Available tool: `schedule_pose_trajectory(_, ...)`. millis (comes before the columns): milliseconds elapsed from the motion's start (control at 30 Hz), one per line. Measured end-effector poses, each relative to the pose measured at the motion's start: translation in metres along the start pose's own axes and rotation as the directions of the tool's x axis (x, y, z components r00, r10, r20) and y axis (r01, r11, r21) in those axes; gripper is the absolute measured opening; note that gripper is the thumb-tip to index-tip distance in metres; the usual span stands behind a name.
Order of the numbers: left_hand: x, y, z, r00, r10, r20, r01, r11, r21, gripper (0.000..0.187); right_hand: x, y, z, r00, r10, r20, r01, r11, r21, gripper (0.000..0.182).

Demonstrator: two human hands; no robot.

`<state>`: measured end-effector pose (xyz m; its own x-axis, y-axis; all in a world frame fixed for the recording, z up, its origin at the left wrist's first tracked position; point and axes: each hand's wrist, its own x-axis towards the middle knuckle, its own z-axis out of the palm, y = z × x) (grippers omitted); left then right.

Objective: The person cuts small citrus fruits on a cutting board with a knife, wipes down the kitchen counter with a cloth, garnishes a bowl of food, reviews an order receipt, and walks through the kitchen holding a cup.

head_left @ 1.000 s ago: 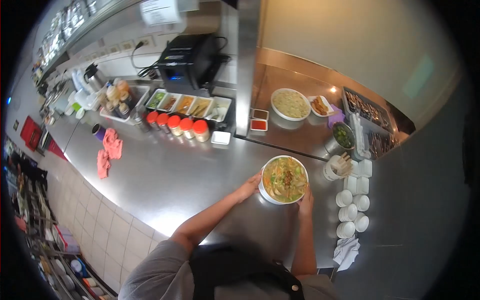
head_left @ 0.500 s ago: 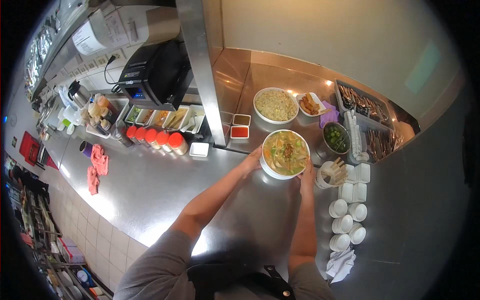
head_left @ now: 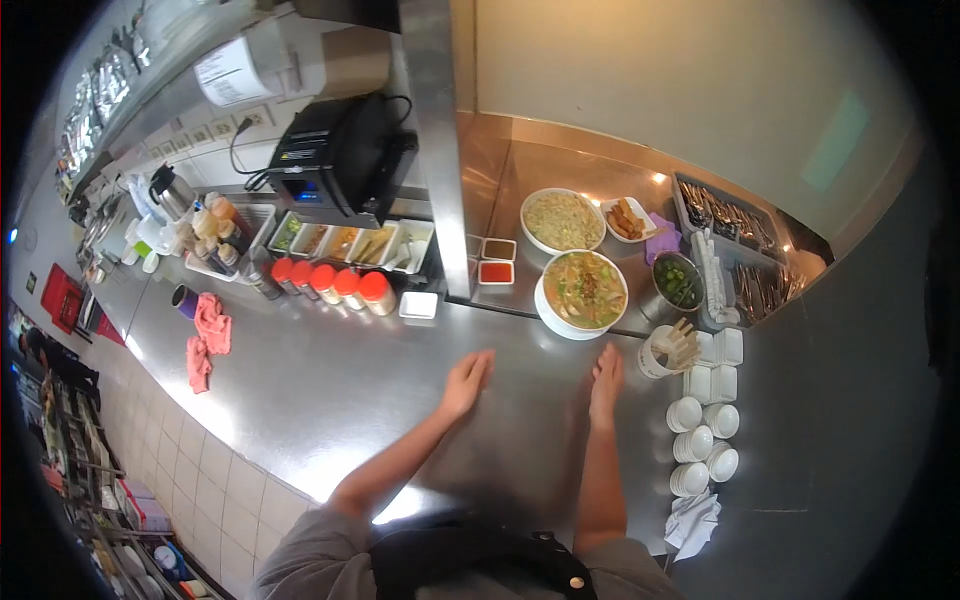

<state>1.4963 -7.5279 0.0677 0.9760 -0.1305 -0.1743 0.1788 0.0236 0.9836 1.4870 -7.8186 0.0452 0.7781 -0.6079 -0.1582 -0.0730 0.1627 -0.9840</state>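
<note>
Warm light falls on the wall at upper right; cooler light covers the stainless-steel counter, white glare marking its lower-left edge. Soft shadow lies before the black apron. Fisheye distortion bends straight lines; corners black. Storage rack at lower left: stretched, indistinct.

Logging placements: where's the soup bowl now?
Head view, right of centre: the soup bowl sits just in front of the other large bowl, between the red sauce (left) and metal pot (right).

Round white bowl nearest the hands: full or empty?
Nearly full: inside the round white bowl, chunky yellowish soup spreads across the whole opening, almost to the top. How deep it runs cannot be told.
</note>
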Motion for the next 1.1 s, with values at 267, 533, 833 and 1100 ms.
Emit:
schedule_pose_trajectory(267, -0.225, 0.008, -0.168, 0.877, -0.037, -0.479, 0.099, 0.989, 0.106, 0.027, -0.187, 0.032, -0.042, 0.986, -0.166, 0.004, 0.165, 0.976, -0.140, 0.022)
schedule_pose_trajectory(533, -0.154, 0.155, -0.208, 0.770, 0.478, -0.424, -0.431, 0.878, 0.207, 0.018, -0.205, -0.069, -0.022, 0.965, -0.241, -0.104, 0.223, 0.962, -0.155, 0.024)
schedule_pose_trajectory(833, 0.052, 0.431, -0.236, 0.546, 0.763, -0.346, -0.791, 0.606, 0.086, 0.024, -0.298, -0.019, -0.013, 0.795, -0.540, 0.277, 0.606, 0.724, -0.330, 0.023)
schedule_pose_trajectory(1100, 0.028, 0.330, -0.165, 0.460, 0.866, -0.199, -0.868, 0.485, 0.103, 0.026, -0.357, 0.020, -0.085, 0.939, -0.211, 0.272, 0.334, 0.748, -0.574, 0.021)
